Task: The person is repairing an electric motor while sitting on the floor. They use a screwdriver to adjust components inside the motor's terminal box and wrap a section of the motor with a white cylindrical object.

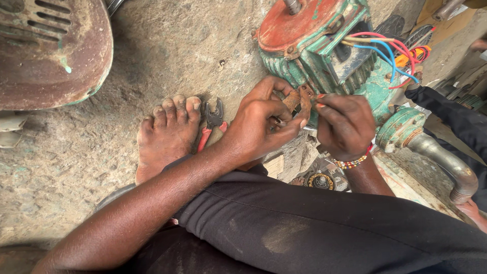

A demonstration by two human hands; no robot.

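- Right now my left hand [261, 124] and my right hand [345, 124] meet just in front of the green pump motor [324, 56], and between them sits a small rusty metal piece [299, 99].
- My left fingers [291, 127] are pinched together on its lower edge; my right fingertips [322, 104] press on it from the other side, so both hands are clamped on it.
- I judge it light, stiff and rough with rust, not slippery; best held by the flat faces, away from the ragged edges.
- Loose coloured wires [390, 50], red, blue and yellow, hang from the motor's open terminal box, well clear of my fingers.
- Red-handled pliers [213, 122] lie on the dirt floor [167, 56] beside my bare foot [167, 134].
- I can see no label or sign; a domed rusty cover [50, 50] sits far to the left.
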